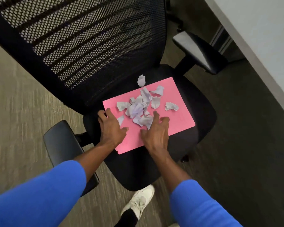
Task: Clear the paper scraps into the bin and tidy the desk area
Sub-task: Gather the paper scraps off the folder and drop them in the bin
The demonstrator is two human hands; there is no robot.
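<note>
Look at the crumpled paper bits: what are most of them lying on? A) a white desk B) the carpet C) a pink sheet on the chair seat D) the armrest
C: the paper scraps sit piled on the pink sheet, which lies flat on the black chair seat.

No text, label or number is legible anywhere.

A black office chair (82, 51) with a mesh back fills the middle, one armrest (62, 145) at near left, another armrest (198, 51) at far right, on grey carpet (15, 104); a white shoe (140, 201) stands near the seat's front edge
</note>
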